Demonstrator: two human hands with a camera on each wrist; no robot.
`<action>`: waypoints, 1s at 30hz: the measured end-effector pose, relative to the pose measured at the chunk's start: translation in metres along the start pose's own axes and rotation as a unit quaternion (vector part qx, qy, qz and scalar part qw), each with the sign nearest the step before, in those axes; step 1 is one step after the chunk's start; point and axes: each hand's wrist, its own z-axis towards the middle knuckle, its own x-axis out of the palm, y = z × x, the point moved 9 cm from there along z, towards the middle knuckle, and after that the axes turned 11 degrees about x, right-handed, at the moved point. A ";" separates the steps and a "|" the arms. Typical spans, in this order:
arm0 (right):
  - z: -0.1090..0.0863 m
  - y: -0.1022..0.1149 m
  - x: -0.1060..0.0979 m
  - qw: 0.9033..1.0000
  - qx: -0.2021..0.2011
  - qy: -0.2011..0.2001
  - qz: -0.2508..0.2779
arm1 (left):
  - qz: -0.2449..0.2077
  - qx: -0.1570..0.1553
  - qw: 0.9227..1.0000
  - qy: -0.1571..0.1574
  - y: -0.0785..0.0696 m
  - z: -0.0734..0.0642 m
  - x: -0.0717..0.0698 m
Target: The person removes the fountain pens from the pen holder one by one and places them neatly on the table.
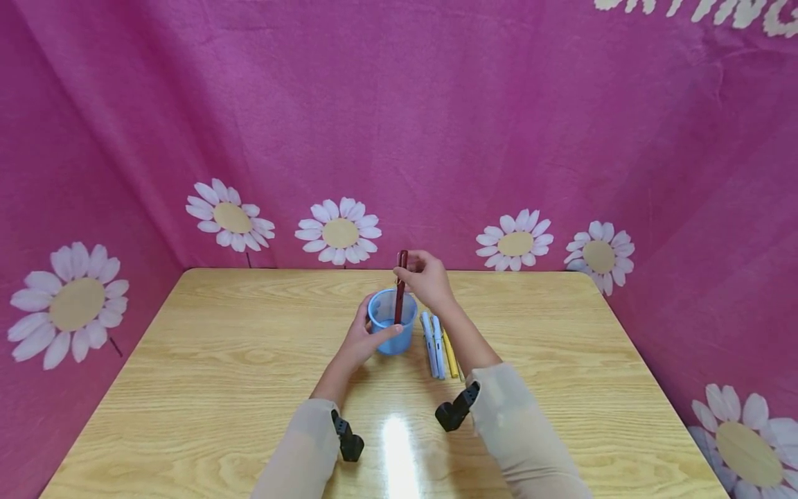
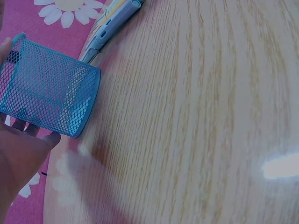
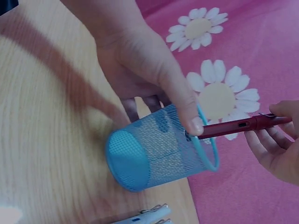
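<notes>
My left hand (image 1: 358,344) grips a light-blue mesh pen cup (image 1: 394,344), its thumb over the near rim and the other fingers round the far-left side. A dark red pen (image 1: 400,299) with a clip is pinched between the thumb and fingers of my right hand (image 1: 431,283), above the cup. The pen points downward, its lower end at the cup's mouth. In the right wrist view that end of the red pen (image 3: 229,128) meets the rim by the left thumb. Mesh walls of the cup (image 2: 46,88) show in the left wrist view.
Just right of the cup, two pale blue pens (image 1: 434,350) and a yellow pen (image 1: 450,355) lie side by side on the wooden table (image 1: 249,360), partly below the right forearm. A pink curtain (image 1: 424,138) with daisies surrounds the table's back and sides.
</notes>
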 end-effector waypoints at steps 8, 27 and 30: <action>-0.005 0.010 -0.011 1.000 0.003 -0.002 0.025 | 0.016 -0.011 1.000 -0.004 0.003 0.000 0.000; -0.010 0.024 -0.037 0.999 -0.016 -0.015 0.028 | 0.027 0.003 1.000 -0.009 0.003 0.001 0.000; -0.011 0.024 -0.042 1.000 -0.014 -0.018 0.017 | 0.023 0.000 1.000 -0.006 0.004 0.001 0.000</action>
